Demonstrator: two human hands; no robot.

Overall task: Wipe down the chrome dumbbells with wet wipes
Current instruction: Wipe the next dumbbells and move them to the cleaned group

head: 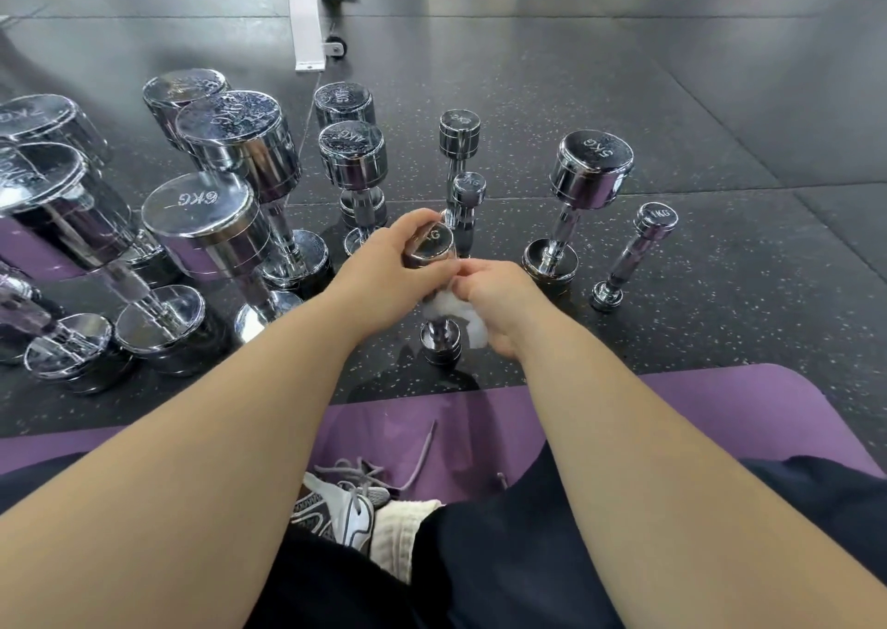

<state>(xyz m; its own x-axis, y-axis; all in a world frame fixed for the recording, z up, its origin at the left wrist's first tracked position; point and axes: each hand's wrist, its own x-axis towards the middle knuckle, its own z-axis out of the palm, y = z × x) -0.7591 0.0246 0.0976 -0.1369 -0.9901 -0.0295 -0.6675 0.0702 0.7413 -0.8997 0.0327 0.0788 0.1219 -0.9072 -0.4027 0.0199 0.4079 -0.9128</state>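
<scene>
In the head view, I am seeing both hands meeting on one small dumbbell (430,246) that is standing upright on the floor (672,321), just past the edge of the mat (720,412). The left hand (389,275) is gripping the top head from the left, fingers curling over the far rim and thumb lying along the near side. The right hand (499,302) is sitting just below and to the right of it, fingers closing on a white wipe (444,309) that is wrapping the handle. Some of the wipe is bunching out under the palm. I cannot tell whether the two hands are touching; they are very close.

To the right of the right hand, a 5KG dumbbell (583,187) and a 1KG dumbbell (638,249) are standing apart from each other. To the left of the left hand, a 6KG dumbbell (206,225) is standing nearest in a crowd of bigger ones. Below the forearms, a shoe (345,508) with loose laces is resting on the mat.
</scene>
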